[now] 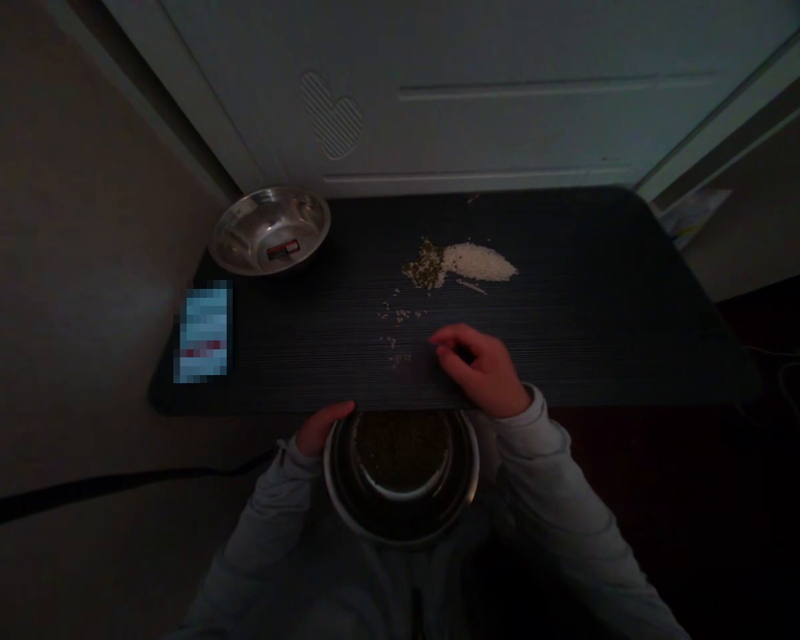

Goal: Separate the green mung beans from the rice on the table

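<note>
A steel bowl (468,502) sits at my lap below the table's front edge, with dark green contents (404,449) inside, probably mung beans, though the light is dim. My left hand (321,430) is closed at the bowl's left rim, its thumb by the table edge. Above the tabletop, my right hand (476,366) is curled with thumb and index tips nearly together; whatever they pinch is too small to make out. Just left of those fingertips lie scattered white grains (400,358). Farther back, a pile of white rice (481,262) touches a smaller mixed green-and-white pile (427,265).
The dark table (606,311) has rounded corners. At its back left stands a wide steel bowl (273,222) with a label inside. A phone (204,333) with a lit, blurred screen lies at the left edge. Behind is a pale door (507,133).
</note>
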`<move>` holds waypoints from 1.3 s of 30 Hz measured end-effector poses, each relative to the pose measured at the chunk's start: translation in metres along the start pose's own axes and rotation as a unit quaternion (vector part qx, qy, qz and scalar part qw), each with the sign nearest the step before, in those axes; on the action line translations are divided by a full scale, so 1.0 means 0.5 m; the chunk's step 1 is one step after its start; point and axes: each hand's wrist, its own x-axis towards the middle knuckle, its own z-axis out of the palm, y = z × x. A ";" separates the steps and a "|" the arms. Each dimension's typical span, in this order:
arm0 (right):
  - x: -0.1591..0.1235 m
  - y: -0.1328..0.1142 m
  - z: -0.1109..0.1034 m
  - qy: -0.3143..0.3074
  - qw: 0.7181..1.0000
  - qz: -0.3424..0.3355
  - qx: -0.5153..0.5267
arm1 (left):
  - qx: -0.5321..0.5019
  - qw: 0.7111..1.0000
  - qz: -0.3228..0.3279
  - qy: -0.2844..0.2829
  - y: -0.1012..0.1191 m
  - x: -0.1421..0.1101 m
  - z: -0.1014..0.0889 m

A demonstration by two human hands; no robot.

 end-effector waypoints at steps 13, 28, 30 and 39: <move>0.006 0.016 0.004 0.106 0.992 0.056 -0.032 | 0.000 0.999 0.010 -0.035 -0.007 0.006 -0.012; 0.006 0.011 0.000 0.065 0.996 0.051 -0.026 | -0.009 0.998 0.020 -0.059 -0.007 0.008 -0.011; 0.006 0.011 -0.001 0.068 0.996 0.053 -0.022 | -0.008 0.998 0.016 -0.063 -0.006 0.006 -0.008; 0.006 0.014 0.002 0.086 0.995 0.049 -0.026 | -0.009 0.999 0.014 -0.046 -0.008 0.007 -0.013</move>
